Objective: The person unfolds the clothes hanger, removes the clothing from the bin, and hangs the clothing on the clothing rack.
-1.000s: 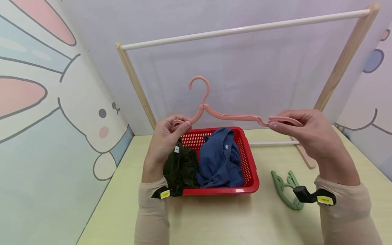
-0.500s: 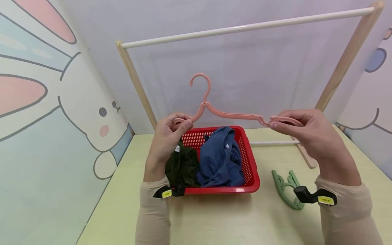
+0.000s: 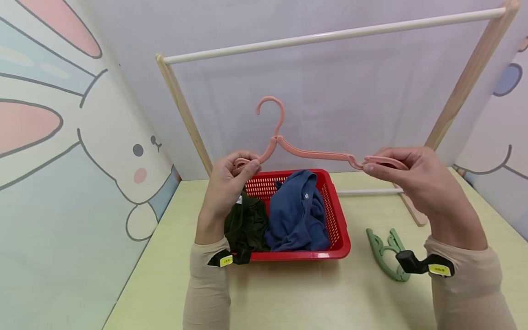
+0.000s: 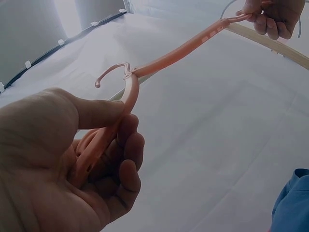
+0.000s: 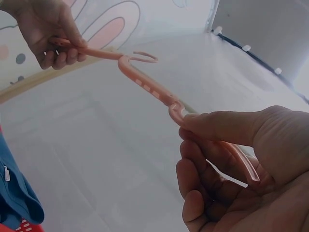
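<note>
Both hands hold a pink folding hanger [image 3: 317, 154] in the air above the red basket, its hook pointing up. My left hand [image 3: 224, 183] grips the left arm of the hanger, thumb on top and fingers curled round it, as the left wrist view shows. At the other end my right hand [image 3: 416, 183] pinches the tip of the right arm between thumb and fingers. In the right wrist view the hanger [image 5: 147, 83] runs from one hand to the other. Below, a dark green garment [image 3: 249, 222] and a blue garment [image 3: 294, 215] lie in the basket.
The red plastic basket [image 3: 340, 229] stands on the pale yellow table [image 3: 305, 298]. A green folded hanger [image 3: 385, 256] lies to its right, near my right wrist. Behind rises a clothes rack with a white rail [image 3: 330, 36] and wooden posts [image 3: 466, 78].
The hanger's middle and hook have risen slightly in the head view. My left hand has shifted a little up and right; my right hand keeps almost the same place.
</note>
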Tool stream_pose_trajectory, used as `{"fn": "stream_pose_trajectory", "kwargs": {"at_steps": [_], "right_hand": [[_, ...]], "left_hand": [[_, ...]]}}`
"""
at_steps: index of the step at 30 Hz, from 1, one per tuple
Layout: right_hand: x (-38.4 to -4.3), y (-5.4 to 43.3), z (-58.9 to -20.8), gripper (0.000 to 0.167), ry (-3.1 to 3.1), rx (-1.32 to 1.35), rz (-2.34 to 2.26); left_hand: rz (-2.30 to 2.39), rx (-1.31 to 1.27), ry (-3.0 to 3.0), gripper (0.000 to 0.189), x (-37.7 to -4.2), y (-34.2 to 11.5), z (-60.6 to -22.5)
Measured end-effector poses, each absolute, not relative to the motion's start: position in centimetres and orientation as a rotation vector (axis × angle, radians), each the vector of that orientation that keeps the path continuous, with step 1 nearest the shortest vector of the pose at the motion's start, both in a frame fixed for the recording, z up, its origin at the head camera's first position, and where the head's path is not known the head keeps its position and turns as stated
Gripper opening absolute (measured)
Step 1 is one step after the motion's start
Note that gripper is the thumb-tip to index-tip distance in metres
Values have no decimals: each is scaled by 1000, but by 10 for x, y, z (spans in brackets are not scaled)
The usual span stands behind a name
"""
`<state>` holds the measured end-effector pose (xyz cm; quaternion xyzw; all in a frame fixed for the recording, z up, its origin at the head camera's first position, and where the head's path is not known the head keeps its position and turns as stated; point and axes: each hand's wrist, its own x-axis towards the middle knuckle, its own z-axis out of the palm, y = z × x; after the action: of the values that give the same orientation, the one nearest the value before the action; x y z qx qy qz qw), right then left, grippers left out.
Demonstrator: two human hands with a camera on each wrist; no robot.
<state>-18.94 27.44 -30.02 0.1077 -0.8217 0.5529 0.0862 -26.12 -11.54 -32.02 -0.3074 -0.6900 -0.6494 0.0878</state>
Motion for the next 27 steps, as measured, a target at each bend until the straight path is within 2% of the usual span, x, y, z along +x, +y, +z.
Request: {"fn": "stream_pose_trajectory", "kwargs": {"at_steps": [16, 27], "right_hand": [[-190, 281, -299, 22, -2508, 375, 1589], [-189, 288, -296, 46, -2566, 369, 1525]], "left_hand": [[-1905, -926, -2126, 15, -260, -123, -319], [-1880, -978, -2169, 15, -259, -118, -319]]}}
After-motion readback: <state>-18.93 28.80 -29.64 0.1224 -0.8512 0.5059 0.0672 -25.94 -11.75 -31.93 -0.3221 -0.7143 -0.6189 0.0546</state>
